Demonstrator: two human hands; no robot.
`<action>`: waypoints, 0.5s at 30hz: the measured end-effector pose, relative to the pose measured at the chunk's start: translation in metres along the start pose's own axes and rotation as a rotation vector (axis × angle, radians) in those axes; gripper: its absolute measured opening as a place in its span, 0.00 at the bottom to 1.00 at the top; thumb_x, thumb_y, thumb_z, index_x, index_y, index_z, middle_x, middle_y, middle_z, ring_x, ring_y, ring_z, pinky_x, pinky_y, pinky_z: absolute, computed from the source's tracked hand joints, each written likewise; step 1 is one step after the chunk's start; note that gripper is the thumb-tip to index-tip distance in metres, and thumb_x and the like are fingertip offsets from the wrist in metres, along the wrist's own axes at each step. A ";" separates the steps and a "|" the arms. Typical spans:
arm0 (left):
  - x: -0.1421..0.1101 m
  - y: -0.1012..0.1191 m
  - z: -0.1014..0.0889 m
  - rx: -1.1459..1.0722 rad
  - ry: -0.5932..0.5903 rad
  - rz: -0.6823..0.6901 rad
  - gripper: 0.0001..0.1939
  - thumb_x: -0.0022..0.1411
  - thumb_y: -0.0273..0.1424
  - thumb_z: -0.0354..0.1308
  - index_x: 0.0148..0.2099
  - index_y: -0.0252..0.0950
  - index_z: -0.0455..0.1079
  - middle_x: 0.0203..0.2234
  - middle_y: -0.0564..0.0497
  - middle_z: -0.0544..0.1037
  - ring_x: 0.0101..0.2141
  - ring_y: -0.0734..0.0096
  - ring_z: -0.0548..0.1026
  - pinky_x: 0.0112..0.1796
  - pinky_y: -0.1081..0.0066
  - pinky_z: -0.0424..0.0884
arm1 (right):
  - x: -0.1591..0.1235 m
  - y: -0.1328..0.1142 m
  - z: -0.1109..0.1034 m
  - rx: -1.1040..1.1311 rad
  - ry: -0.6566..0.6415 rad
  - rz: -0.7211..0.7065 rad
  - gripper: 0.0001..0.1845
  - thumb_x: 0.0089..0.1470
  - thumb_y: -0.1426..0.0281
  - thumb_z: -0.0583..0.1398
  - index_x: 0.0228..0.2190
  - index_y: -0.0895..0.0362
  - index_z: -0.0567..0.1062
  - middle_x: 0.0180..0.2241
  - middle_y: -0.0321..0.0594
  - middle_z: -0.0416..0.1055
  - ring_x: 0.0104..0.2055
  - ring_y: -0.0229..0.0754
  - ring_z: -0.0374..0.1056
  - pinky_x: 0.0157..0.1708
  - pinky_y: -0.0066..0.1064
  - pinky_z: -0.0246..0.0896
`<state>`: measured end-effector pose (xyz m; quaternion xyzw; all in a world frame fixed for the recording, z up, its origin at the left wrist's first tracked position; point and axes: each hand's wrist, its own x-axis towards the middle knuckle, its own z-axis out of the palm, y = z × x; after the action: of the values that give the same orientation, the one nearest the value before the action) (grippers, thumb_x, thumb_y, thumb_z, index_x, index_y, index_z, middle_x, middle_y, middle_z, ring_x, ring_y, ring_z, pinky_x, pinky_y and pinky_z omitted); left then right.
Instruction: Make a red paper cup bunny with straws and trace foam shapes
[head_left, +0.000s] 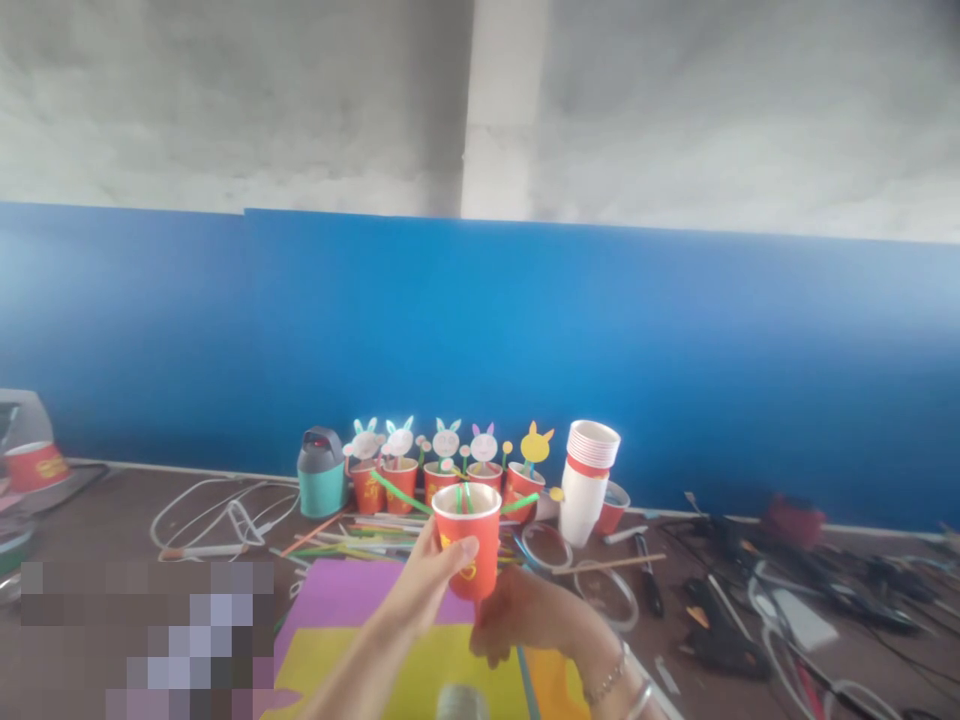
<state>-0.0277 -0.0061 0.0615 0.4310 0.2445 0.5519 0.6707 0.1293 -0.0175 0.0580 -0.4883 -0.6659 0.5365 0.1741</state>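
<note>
My left hand [435, 575] is wrapped round a red paper cup [484, 545] with yellow lettering, held upright above the table. Green straws [405, 495] stick out from the cup's two sides, and more green shows inside its mouth. Just under the cup is my right hand [521, 615], its fingers curled in. A thin reddish piece shows between that hand and the cup's base, but what the fingers grip is hidden. Behind the cup stand several red cups [369, 490] bearing paper animal faces [445, 442] with ears.
Purple [345, 585] and yellow paper [337, 660] lies below my hands. Loose straws [352, 540] are strewn behind it. A stack of paper cups [585, 490] and a teal container [322, 475] stand at the back. Right are a black glue gun [724, 640] and tangled cables.
</note>
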 end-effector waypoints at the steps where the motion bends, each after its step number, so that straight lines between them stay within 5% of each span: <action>1: 0.000 0.000 0.000 0.005 -0.012 0.000 0.35 0.42 0.41 0.71 0.53 0.35 0.69 0.32 0.45 0.79 0.33 0.63 0.75 0.35 0.68 0.69 | -0.001 -0.001 0.000 -0.015 -0.001 0.005 0.04 0.39 0.72 0.64 0.22 0.60 0.80 0.20 0.35 0.72 0.22 0.32 0.65 0.27 0.23 0.62; 8: 0.004 -0.002 -0.003 0.057 -0.062 0.022 0.27 0.44 0.40 0.71 0.45 0.33 0.72 0.33 0.45 0.78 0.32 0.66 0.74 0.34 0.69 0.68 | -0.011 -0.009 -0.015 -0.164 0.052 -0.057 0.10 0.39 0.73 0.65 0.30 0.57 0.80 0.23 0.33 0.72 0.26 0.37 0.65 0.28 0.27 0.62; 15: 0.007 -0.006 0.001 0.064 -0.055 0.035 0.36 0.44 0.39 0.71 0.54 0.35 0.67 0.37 0.42 0.79 0.38 0.59 0.75 0.39 0.67 0.68 | -0.024 -0.016 -0.025 0.432 0.281 -0.354 0.20 0.53 0.58 0.60 0.46 0.51 0.74 0.42 0.40 0.74 0.43 0.44 0.70 0.46 0.36 0.63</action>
<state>-0.0216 -0.0003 0.0579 0.4716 0.2360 0.5432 0.6533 0.1518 -0.0235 0.0884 -0.3861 -0.5806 0.5541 0.4548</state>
